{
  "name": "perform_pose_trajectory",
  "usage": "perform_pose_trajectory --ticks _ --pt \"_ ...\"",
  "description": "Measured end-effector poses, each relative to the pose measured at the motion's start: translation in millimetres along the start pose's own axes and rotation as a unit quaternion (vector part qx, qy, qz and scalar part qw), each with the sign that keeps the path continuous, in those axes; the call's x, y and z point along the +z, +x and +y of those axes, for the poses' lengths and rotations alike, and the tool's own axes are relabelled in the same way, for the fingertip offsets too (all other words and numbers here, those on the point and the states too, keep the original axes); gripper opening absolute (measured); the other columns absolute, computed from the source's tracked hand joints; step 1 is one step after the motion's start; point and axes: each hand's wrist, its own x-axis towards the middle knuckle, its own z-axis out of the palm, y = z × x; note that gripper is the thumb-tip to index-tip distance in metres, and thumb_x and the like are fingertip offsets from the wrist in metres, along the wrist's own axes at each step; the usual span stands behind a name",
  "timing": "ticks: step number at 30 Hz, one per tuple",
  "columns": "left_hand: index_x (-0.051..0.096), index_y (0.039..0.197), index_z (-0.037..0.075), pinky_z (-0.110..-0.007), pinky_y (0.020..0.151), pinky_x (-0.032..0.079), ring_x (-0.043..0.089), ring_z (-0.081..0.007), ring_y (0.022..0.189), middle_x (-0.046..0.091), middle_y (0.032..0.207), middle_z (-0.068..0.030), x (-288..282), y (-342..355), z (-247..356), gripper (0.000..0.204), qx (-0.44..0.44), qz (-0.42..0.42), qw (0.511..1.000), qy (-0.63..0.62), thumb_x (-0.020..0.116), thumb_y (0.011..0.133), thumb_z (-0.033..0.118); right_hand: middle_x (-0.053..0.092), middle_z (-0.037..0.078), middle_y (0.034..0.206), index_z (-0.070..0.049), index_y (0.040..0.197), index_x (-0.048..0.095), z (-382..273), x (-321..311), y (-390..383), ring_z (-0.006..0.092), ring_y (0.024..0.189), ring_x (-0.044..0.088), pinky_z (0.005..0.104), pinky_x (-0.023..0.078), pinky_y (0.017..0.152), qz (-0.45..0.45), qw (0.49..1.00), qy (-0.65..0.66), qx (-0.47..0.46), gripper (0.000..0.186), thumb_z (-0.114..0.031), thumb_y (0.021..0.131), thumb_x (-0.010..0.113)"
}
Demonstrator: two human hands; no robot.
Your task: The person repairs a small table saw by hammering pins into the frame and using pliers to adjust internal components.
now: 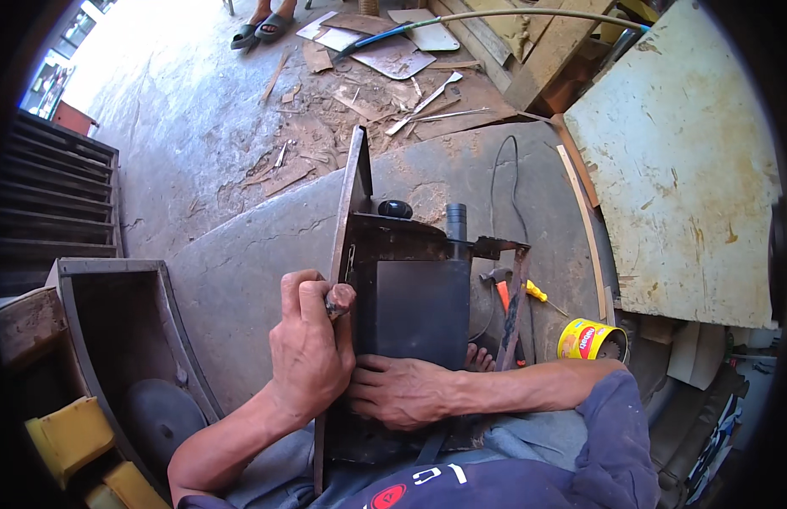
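Note:
A black box-like cabinet (423, 305) stands upright in front of my body, with a long board (349, 204) along its left side. My left hand (310, 339) is closed round a stick-like handle; its blunt, brownish round end (340, 297) shows above my fingers, and its other end is hidden. Low on the cabinet, my right hand (402, 390) lies across the dark panel, its bent fingers gripping toward the left board; the fingertips are partly hidden. A dark metal strip (510, 318) juts from the cabinet's right side. Behind its top edge are a dark cylinder (457, 222) and a rounded black object (395, 208).
To the right lie a hammer (502, 293), a yellow-handled screwdriver (536, 290) and a yellow tin (590, 341). An open wooden case (168, 318) and yellow blocks (69, 433) stand left. Scrap boards (385, 58) litter the far floor, near another person's sandalled feet (262, 28).

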Motion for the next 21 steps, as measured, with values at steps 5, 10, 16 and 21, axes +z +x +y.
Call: perform_pose_trajectory --ticks 5,10,16,21 --pt "0.048 0.103 0.000 -0.047 0.066 0.048 0.059 -0.0418 0.082 0.051 0.103 -0.0229 -1 -1 -3 0.021 0.015 -0.002 1.000 -0.017 0.061 0.088 -0.007 0.064 0.010 0.103 -0.004 0.099 0.062 -7 -16 10 0.0250 0.109 0.057 0.0419 0.040 0.104 -0.022 1.000 0.022 0.001 0.029 -0.026 0.079 0.060" --pt "0.046 0.102 -0.002 -0.044 0.073 0.045 0.053 -0.0374 0.087 0.049 0.101 -0.0236 -3 -1 -6 0.025 0.001 -0.013 0.999 -0.051 0.062 0.083 -0.010 0.064 0.010 0.105 -0.005 0.102 0.063 -4 -6 10 0.0240 0.111 0.057 0.0419 0.039 0.106 -0.031 0.999 0.036 0.011 0.028 -0.025 0.083 0.056" --pt "0.048 0.098 -0.001 -0.043 0.073 0.042 0.051 -0.0335 0.088 0.048 0.095 -0.0181 0 -5 -13 0.029 0.022 -0.028 0.999 -0.040 0.063 0.077 -0.014 0.062 0.010 0.112 -0.003 0.111 0.061 -1 1 0 0.0266 0.117 0.055 0.0438 0.036 0.112 -0.069 0.998 0.011 0.000 0.036 -0.026 0.086 0.053" --pt "0.049 0.096 -0.001 -0.044 0.071 0.041 0.050 -0.0334 0.088 0.047 0.091 -0.0156 -2 -6 -13 0.031 0.033 -0.035 0.999 -0.024 0.063 0.073 -0.016 0.063 0.011 0.113 -0.002 0.111 0.062 0 -11 0 0.0267 0.117 0.055 0.0444 0.036 0.112 -0.078 0.997 0.018 -0.010 0.036 -0.025 0.086 0.053"
